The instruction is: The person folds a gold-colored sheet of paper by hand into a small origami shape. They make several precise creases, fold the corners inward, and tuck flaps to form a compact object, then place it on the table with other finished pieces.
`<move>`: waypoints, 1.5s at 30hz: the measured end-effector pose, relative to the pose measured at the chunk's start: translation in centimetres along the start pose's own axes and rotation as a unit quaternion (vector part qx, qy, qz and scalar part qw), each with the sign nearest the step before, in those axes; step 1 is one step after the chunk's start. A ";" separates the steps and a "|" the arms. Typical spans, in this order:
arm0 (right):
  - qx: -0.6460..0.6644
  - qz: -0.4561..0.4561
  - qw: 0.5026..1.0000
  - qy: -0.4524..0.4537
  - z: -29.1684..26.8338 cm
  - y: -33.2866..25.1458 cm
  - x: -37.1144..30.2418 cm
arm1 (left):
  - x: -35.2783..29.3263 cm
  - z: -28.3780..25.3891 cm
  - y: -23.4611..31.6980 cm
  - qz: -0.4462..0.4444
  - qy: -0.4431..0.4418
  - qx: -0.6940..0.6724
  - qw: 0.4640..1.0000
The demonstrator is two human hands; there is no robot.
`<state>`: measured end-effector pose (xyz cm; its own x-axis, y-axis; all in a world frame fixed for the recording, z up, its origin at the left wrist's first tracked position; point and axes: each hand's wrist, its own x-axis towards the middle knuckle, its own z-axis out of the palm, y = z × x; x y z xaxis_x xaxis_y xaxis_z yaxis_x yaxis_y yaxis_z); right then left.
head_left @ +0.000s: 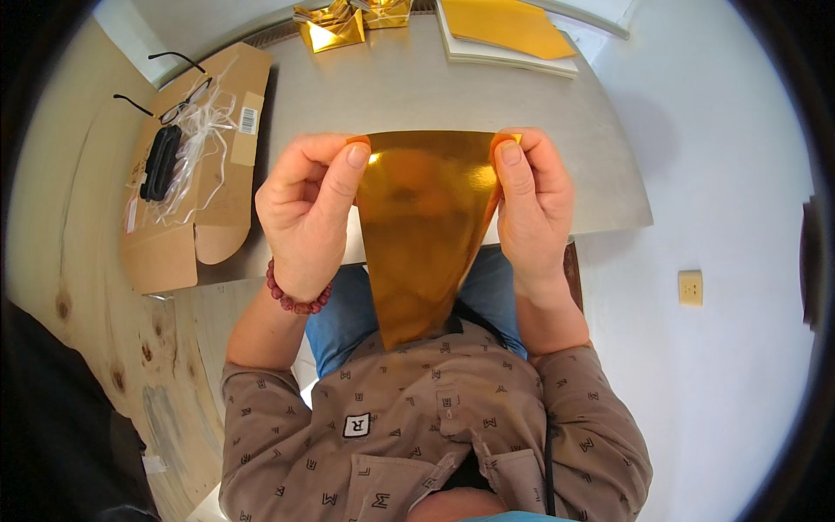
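Between both hands a sheet of shiny gold foil paper (426, 217) is stretched, its far edge spanning from one hand to the other and its lower end hanging toward my lap. My left hand (317, 196) pinches the far left corner between thumb and fingers; a dark red bead bracelet (300, 304) circles that wrist. On the other side, my right hand (532, 187) pinches the far right corner in the same way. Orange-yellow paper shows at both pinched corners. The foil hangs over the near edge of the grey table (409, 87).
A cardboard box (235, 187) at the left bears eyeglasses (174, 104), a black case (161, 163) and whitish plastic strips (209, 130). Folded gold foil pieces (335, 33) stand at the back. Yellow sheets (509, 26) lie on a white stack (522, 61) at back right.
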<state>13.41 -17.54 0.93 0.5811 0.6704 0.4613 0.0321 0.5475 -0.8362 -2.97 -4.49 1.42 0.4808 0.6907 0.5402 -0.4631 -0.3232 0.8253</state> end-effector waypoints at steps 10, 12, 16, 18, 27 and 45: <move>-0.098 -0.110 0.988 0.056 0.2 1.3 0.0 | -0.6 0.6 0.1 0.001 0.009 -0.004 1.000; -0.111 -0.130 0.983 0.066 0.2 1.4 0.0 | -0.6 0.7 0.1 0.003 0.011 -0.006 1.000; -0.129 -0.155 0.977 0.071 0.1 1.7 0.0 | -0.7 0.9 0.2 -0.002 0.015 -0.007 1.000; -0.133 -0.159 0.976 0.071 0.0 1.8 0.0 | -0.8 1.0 0.2 -0.003 0.010 -0.017 1.000; -0.069 -0.143 0.985 0.069 -0.6 2.2 -0.2 | -0.9 1.5 0.1 0.005 -0.008 -0.050 0.999; -0.423 -0.162 0.873 -0.180 1.3 -5.9 2.5 | 0.0 1.4 2.1 -0.014 -0.088 0.119 0.989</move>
<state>13.62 -18.41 7.42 0.1407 0.7466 0.6503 0.8254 0.2742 -0.4934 -2.86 -6.10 3.40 0.6222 0.5856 0.5195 -0.2690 -0.4633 0.8444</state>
